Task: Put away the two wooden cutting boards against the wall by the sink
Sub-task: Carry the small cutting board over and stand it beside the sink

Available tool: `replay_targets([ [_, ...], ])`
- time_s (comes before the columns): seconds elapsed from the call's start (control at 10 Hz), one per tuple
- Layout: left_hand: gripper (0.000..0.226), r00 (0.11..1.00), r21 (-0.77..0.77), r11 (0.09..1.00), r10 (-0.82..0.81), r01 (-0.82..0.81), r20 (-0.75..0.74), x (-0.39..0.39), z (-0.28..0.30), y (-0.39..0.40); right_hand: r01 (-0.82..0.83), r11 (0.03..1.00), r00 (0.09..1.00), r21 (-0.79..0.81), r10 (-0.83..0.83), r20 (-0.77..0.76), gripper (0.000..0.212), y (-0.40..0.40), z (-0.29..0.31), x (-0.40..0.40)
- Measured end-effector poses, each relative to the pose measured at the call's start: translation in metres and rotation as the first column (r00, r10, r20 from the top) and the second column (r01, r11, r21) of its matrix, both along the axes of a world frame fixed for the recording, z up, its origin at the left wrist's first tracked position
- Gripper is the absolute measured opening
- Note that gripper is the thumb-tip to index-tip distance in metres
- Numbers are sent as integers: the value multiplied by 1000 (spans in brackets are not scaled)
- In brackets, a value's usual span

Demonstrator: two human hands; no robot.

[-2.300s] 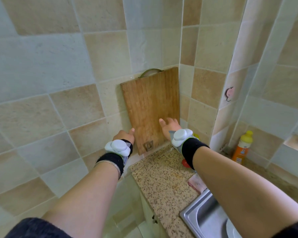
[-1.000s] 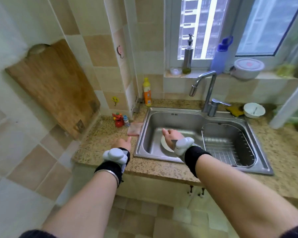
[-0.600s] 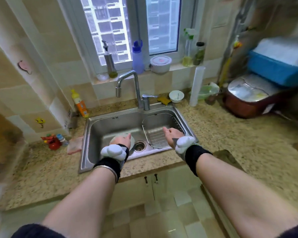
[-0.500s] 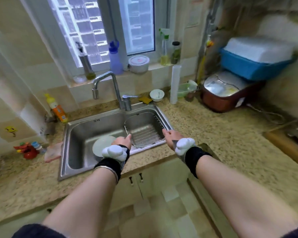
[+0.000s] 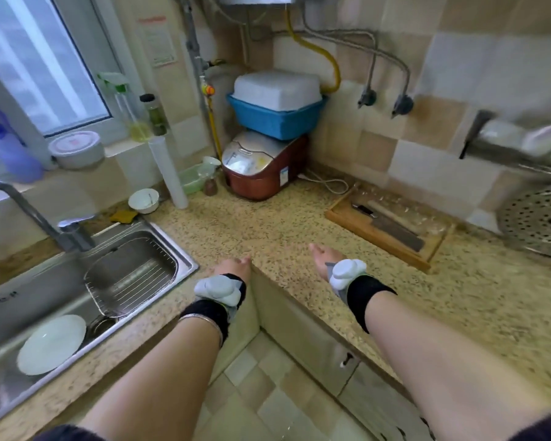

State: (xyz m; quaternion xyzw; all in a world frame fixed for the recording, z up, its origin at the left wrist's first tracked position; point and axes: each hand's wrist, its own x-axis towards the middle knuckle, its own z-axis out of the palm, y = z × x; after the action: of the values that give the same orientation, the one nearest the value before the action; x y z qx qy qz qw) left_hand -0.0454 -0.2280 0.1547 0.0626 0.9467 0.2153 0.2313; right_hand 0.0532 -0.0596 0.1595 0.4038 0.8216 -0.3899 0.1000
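Boards were the whole job, and only one showed here: a wooden cutting board lay flat on the table, well to the right of the sink and close to the tiled wall on that side. A cleaver rested across it, with what looked like a smaller knife beside it, though blur made that hard to tell. The wall on the far left side of the sink was out of view, so I could not tell from here whether the other board already stood there.

My left hand hovered just right of the sink, its fingers loosely curled and grasping nothing. My right hand hung further right, between the sink and the board, fingers released and empty.

I judged that this board, at least, was not yet put away. The blades would have to come off it first, then it had to be lifted and carried past the sink.
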Motion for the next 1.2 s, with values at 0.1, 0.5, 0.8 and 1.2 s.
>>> replay_targets([
  [0.1, 44, 997, -69, 995, -73, 74, 15, 8, 4, 27, 51, 998, 999, -34, -51, 0, 53, 22, -5, 19],
  [0.5, 56, 896, -16, 903, -424, 430, 128, 38, -15, 202, 482, 868, 874, -117, -486, -5, 52, 120, -22, 116],
  [0.8, 56, 671, -102, 663, -731, 742, 128, 87, -46, 282, 727, 682, 686, -75, -727, 44, 47, 152, -50, 193],
  [1.2, 63, 486, -163, 464, -864, 871, 134, 139, -84, 323, 745, 664, 665, -72, -729, 158, 46, 146, -84, 253],
])
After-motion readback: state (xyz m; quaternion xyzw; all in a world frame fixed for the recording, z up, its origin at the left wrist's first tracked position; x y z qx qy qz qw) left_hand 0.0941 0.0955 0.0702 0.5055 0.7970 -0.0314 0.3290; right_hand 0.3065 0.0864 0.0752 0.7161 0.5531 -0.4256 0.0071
